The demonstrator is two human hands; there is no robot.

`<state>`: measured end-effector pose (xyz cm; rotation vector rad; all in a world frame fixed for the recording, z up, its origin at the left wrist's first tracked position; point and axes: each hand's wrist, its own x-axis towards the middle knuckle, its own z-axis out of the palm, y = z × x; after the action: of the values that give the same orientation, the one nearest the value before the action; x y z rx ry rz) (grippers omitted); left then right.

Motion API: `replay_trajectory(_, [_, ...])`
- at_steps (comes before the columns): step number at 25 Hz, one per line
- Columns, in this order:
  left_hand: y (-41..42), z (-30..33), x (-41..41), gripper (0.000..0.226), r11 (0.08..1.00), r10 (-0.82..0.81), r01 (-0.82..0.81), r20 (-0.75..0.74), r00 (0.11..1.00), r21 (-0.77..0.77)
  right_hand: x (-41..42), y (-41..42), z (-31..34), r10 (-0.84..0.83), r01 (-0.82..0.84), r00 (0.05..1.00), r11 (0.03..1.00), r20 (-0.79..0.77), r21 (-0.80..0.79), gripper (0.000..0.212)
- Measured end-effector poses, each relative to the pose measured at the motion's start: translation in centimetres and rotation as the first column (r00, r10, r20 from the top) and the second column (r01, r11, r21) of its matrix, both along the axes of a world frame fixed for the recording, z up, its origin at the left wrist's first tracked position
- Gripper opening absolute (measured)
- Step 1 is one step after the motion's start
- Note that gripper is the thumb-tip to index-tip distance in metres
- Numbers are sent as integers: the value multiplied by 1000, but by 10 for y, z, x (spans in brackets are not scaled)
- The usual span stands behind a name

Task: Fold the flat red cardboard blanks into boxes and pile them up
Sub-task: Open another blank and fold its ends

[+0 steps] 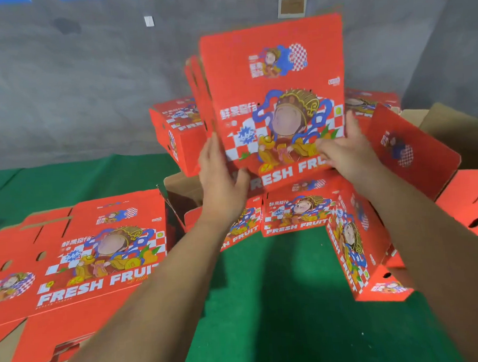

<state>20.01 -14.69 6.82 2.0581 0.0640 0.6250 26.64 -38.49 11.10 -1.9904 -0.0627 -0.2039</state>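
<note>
Cardboard blanks (78, 261) lie flat in a stack near the person, below and to the left of the fingers, on the green counter (266, 304). Some finished boxes (297, 213) stand just under the fingers. Both hands hold one red box (272, 96) upright in the air. The left hand (221, 176) presses its left edge with almost straight fingers and the thumb on the front. The right hand (344, 150) grips the right edge, with the thumb across the print. I think the folding step is nearly done. The next move asks to lower this box onto the pile (177, 128) behind the fingers, with the edges kept square.
</note>
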Motion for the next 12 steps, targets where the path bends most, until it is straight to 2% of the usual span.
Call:
replay_trajectory(1, [-3, 11, 18, 68, 993, -115, 112, -142, 983, -28, 13, 7, -1, 58, -59, 995, 998, -84, -1, 91])
replay_trajectory(2, [-8, 19, 30, 55, 979, -202, 192, -309, 929, -64, 20, 15, -5, 132, -136, 975, 991, -178, -11, 97])
replay_trajectory(3, [-14, 25, 39, 45, 967, -253, 235, -428, 868, -96, 22, 24, -11, 199, -207, 946, 978, -256, -3, 92])
replay_trajectory(4, [-20, 26, 45, 40, 960, -279, 257, -463, 841, -112, 23, 31, -19, 238, -247, 926, 969, -294, 4, 81])
replay_trajectory(7, [-35, 8, 51, 31, 957, -273, 222, -329, 904, -185, 13, 49, -54, 289, -299, 934, 954, -210, -19, 42])
replay_trajectory(10, [-41, -19, 37, 18, 889, -296, 176, -238, 925, -423, -1, 70, -82, 270, -269, 956, 963, -115, 29, 33])
replay_trajectory(12, [-39, -37, 27, 23, 877, -236, 111, -217, 947, -468, -10, 87, -98, 268, -264, 959, 963, -94, 59, 32])
